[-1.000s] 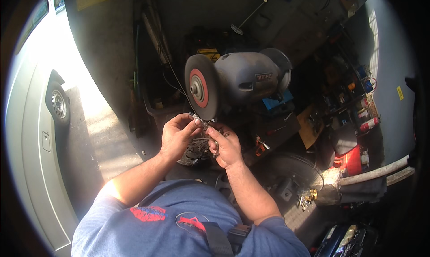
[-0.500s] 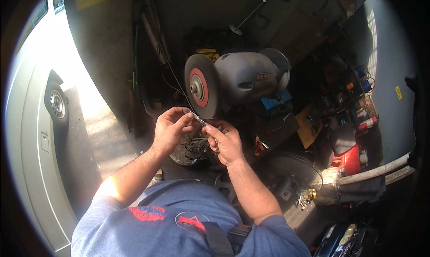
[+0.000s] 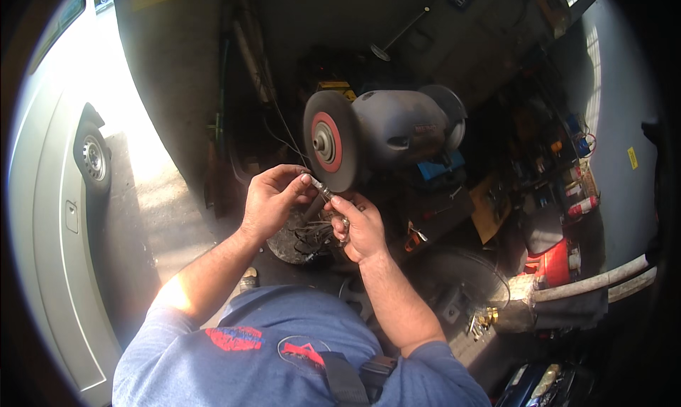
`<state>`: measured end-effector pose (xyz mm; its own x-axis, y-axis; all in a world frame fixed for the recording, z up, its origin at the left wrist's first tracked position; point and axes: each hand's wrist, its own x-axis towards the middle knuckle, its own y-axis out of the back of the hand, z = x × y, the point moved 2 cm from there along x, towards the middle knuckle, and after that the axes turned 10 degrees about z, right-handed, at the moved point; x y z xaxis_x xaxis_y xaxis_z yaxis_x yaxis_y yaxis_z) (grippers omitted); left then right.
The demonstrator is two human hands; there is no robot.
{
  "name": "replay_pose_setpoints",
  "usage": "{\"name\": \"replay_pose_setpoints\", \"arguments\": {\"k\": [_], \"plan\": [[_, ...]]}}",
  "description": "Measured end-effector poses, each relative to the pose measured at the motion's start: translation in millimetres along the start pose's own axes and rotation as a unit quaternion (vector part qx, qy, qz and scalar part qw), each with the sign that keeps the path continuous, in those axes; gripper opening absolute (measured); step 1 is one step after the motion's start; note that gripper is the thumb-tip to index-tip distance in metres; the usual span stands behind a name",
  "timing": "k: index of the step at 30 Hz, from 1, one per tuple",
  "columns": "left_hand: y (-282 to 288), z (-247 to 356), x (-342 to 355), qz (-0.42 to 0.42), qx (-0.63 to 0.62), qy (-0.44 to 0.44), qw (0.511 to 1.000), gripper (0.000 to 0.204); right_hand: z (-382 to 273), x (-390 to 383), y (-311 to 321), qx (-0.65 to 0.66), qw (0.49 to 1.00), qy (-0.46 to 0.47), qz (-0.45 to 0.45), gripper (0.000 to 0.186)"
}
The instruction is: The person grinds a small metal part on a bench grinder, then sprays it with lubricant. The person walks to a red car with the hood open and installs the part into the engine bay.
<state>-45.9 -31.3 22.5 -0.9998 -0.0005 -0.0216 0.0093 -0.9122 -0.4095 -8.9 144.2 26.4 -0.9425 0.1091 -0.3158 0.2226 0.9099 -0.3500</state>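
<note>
A grey bench grinder (image 3: pixel 394 116) with a dark wheel (image 3: pixel 344 158) and red hub disc sits ahead of me. Just under the wheel's front edge, my left hand (image 3: pixel 277 198) pinches the upper left end of a small silvery metal part (image 3: pixel 320 188), resembling a spark plug. The fingers of my right hand (image 3: pixel 355 222) close round its lower end, with other small metal bits among the curled fingers. Whether the part touches the wheel is unclear. A thin wire or cable (image 3: pixel 291 139) hangs close to the wheel's left side.
A pale vehicle (image 3: pixel 60 265) stands at left beside the floor (image 3: pixel 177 222). Cluttered shelves (image 3: pixel 560 166) and a red container (image 3: pixel 550 265) are at right, with pale curved hoses (image 3: pixel 589 286) below. An orange-handled tool (image 3: pixel 413 238) and tangled cables (image 3: pixel 312 237) lie beneath the grinder.
My left hand has moved up and left, leaving more of the metal part showing between both hands. The grinder appears slightly lower and farther right in the view.
</note>
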Motion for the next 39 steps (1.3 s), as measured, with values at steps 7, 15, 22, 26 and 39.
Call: {"name": "replay_pose_setpoints", "arguments": {"k": [7,15,22,26,39], "plan": [[-2.4,-0.1,-0.9,0.012,0.029,0.034,0.999,0.019,1.4,-3.6,0.7,-0.053,0.997,0.052,0.016,0.02],[-3.4,4.2,6.8,0.004,0.199,-0.04,0.979,0.025,0.1,-3.4,2.4,-0.031,0.999,0.037,0.016,0.019],[-6.7,5.3,8.1,-0.002,0.252,-0.123,0.96,0.033,-1.4,-3.5,3.4,-0.024,0.999,0.025,0.018,0.019],[-6.1,5.1,11.0,-0.005,0.285,-0.095,0.954,0.038,-1.9,-3.2,3.5,-0.016,1.0,0.014,0.021,0.019],[-12.5,6.3,13.2,0.021,0.29,-0.039,0.956,0.051,-5.7,-0.8,6.6,-0.008,1.0,0.001,0.013,0.018]]}}
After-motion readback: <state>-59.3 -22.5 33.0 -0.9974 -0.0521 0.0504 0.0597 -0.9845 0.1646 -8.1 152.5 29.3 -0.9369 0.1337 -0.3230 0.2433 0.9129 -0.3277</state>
